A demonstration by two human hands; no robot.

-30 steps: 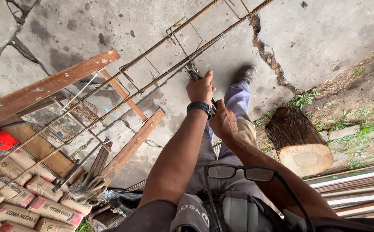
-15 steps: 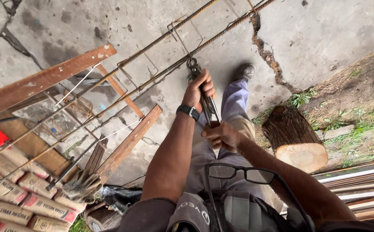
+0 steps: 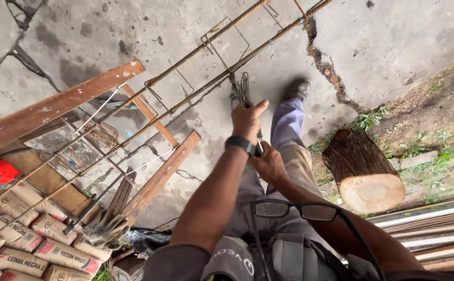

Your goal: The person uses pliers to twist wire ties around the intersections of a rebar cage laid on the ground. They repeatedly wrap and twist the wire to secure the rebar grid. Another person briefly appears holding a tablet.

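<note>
Below my head camera, the only view I have, my left hand is closed in a fist around the upper handles of a pair of tie-wire pincers, a black wristwatch showing just under it. My right hand sits lower, its fingers curled shut around the handle ends; I cannot tell how tight that grip is, since the left wrist covers part of it. The pincers' head meets the nearer rebar of a rebar cage, at a crossing with a square wire stirrup. That cage runs diagonally across the frame and rests on rusty steel trestles above a cracked concrete floor. Cement sacks lie stacked at lower left, with a red tool beside them and a work glove on a bar end. One sawn log lies to the right, near my boot. Eyeglasses hang at my chest.
</note>
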